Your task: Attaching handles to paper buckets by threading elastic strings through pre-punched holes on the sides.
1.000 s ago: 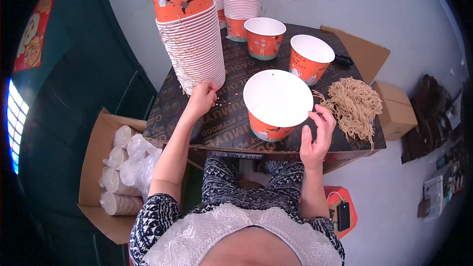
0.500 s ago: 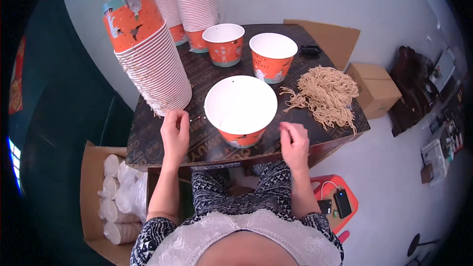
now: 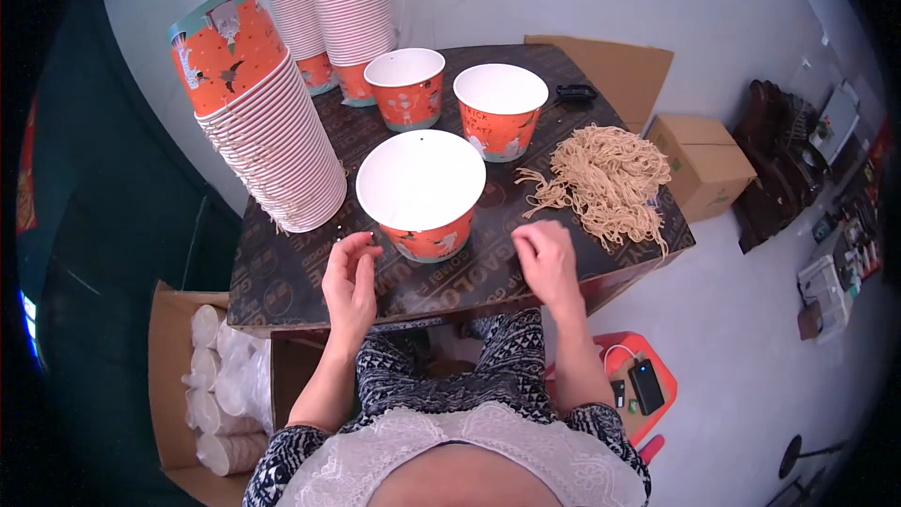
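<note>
A large white-lined orange paper bucket stands upright near the front of the dark table. At its lower left is my left hand, fingers loosely curled, thumb a little apart from them. Tiny pale specks lie on the table beside those fingertips. My right hand hovers to the bucket's right, thumb and fingers closed together; whatever they may pinch is hidden. A heap of tan string rests on the right of the table, beyond my right hand. Neither hand touches the bucket.
Two more orange buckets, one on the left and one on the right, stand farther back. A tall leaning stack of buckets rises at left. An open carton holds wrapped white rolls below. A red stool carries a power bank.
My left hand has shifted right and its fingers have loosened. My right hand has risen slightly in view. The whole view has shifted a little; the front bucket sits slightly farther from the table edge.
</note>
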Demonstrator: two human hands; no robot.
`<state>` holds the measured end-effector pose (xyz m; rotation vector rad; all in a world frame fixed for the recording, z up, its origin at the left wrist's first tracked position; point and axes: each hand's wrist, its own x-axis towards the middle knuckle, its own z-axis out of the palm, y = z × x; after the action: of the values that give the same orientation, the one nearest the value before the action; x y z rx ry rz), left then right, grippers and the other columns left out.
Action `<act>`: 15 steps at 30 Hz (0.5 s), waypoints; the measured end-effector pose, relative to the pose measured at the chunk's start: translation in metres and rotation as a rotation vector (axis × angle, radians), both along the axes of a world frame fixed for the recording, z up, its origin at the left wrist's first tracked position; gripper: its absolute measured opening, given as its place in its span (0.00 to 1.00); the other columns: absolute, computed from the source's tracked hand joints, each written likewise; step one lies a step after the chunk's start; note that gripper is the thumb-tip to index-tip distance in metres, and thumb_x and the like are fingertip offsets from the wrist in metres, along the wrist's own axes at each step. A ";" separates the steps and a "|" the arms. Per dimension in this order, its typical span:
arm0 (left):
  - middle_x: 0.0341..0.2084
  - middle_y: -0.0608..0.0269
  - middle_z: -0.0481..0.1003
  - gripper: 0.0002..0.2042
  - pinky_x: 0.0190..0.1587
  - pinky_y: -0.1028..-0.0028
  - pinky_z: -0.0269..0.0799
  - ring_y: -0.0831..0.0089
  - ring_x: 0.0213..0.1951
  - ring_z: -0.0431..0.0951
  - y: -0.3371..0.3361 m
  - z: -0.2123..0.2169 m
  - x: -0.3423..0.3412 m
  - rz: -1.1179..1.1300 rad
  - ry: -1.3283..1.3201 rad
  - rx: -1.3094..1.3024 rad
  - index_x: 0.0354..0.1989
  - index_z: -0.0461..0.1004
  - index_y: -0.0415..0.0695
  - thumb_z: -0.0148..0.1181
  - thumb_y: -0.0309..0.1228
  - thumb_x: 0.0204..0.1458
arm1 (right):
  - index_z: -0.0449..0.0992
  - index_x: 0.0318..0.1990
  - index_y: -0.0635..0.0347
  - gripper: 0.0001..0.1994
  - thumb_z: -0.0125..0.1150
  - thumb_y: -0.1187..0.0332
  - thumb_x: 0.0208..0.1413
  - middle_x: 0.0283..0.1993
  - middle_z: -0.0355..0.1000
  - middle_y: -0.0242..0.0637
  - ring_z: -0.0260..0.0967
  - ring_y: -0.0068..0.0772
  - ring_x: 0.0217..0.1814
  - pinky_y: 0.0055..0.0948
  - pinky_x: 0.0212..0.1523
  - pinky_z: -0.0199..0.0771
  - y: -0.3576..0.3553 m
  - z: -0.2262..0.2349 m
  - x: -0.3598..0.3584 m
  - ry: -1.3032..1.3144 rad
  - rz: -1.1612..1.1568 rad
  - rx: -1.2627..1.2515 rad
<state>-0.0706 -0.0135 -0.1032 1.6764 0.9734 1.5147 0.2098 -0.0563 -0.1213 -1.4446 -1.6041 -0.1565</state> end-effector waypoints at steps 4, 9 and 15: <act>0.31 0.65 0.75 0.07 0.37 0.83 0.69 0.82 0.33 0.76 -0.007 -0.010 -0.003 -0.001 -0.018 -0.047 0.44 0.72 0.35 0.49 0.20 0.62 | 0.75 0.31 0.58 0.03 0.63 0.75 0.49 0.33 0.70 0.38 0.67 0.46 0.41 0.42 0.44 0.65 0.022 0.003 0.039 -0.158 -0.146 -0.017; 0.26 0.65 0.75 0.07 0.32 0.81 0.72 0.82 0.28 0.75 -0.014 -0.017 0.001 -0.085 -0.007 -0.146 0.37 0.74 0.34 0.49 0.21 0.62 | 0.77 0.29 0.59 0.02 0.62 0.75 0.47 0.32 0.69 0.39 0.66 0.44 0.41 0.40 0.44 0.66 0.044 0.012 0.059 -0.345 -0.111 -0.038; 0.26 0.64 0.76 0.06 0.31 0.80 0.73 0.80 0.27 0.77 -0.021 -0.027 0.004 -0.111 0.036 -0.186 0.36 0.75 0.34 0.50 0.21 0.61 | 0.80 0.30 0.61 0.04 0.61 0.76 0.45 0.34 0.69 0.40 0.65 0.43 0.44 0.39 0.46 0.66 0.066 0.014 0.067 -0.485 -0.042 -0.087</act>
<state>-0.0668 -0.0344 -0.1299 1.6022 0.9917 1.2851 0.2764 0.0096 -0.1068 -1.5886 -1.9862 -0.4987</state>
